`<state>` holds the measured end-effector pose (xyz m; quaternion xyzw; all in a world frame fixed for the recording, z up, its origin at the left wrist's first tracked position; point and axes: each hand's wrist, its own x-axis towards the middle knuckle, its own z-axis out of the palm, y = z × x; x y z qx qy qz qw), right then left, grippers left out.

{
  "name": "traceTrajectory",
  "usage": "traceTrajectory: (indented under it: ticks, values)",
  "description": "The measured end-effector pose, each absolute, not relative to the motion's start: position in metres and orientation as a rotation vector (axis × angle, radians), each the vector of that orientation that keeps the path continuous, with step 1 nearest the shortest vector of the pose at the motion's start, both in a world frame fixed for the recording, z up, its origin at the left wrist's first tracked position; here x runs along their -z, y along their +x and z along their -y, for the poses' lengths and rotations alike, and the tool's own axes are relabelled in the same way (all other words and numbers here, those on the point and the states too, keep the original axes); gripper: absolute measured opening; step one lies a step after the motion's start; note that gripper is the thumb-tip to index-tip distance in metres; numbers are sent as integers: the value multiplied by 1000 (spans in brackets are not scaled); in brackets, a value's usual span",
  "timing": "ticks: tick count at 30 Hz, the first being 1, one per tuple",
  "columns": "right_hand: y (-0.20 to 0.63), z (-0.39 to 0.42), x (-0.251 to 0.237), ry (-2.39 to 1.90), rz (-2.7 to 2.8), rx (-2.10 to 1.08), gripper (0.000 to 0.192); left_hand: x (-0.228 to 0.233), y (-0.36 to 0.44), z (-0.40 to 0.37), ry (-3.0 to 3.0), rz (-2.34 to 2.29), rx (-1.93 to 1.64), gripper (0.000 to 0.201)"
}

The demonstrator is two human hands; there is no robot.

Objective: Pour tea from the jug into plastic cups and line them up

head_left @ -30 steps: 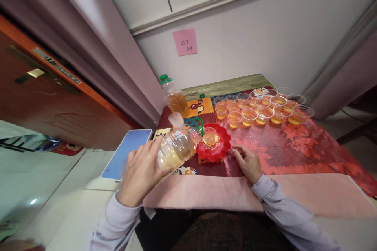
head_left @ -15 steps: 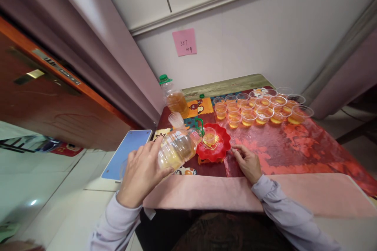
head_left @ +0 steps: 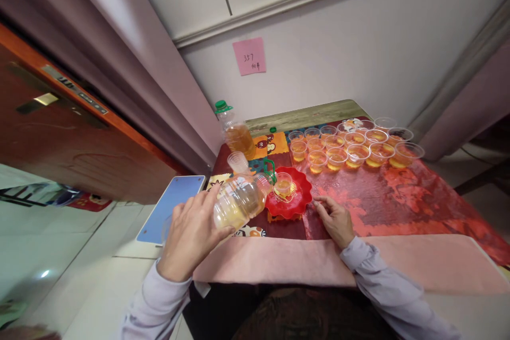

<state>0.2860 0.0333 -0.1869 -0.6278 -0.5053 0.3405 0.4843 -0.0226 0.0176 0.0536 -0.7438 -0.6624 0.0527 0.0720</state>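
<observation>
Left hand (head_left: pixel 191 234) wrapped around tipped bottle (head_left: pixel 239 201), neck pointing right at cup (head_left: pixel 283 184) on red plate (head_left: pixel 297 203) (very close). Right hand (head_left: pixel 337 219) flat beside plate, fingers loosely together.

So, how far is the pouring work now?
Done: two rows of filled cups at the back. In hand: the left hand tips the bottle over the cup on the red dish. Left: one empty cup.
</observation>
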Motion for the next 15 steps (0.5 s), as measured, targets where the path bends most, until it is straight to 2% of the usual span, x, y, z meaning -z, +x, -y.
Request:
traceTrajectory:
  ticks: [15]
  values:
    - [286, -33, 188, -1535, 1229, -830, 46, -41, -29, -15, -2260, 1997, -48, 86]
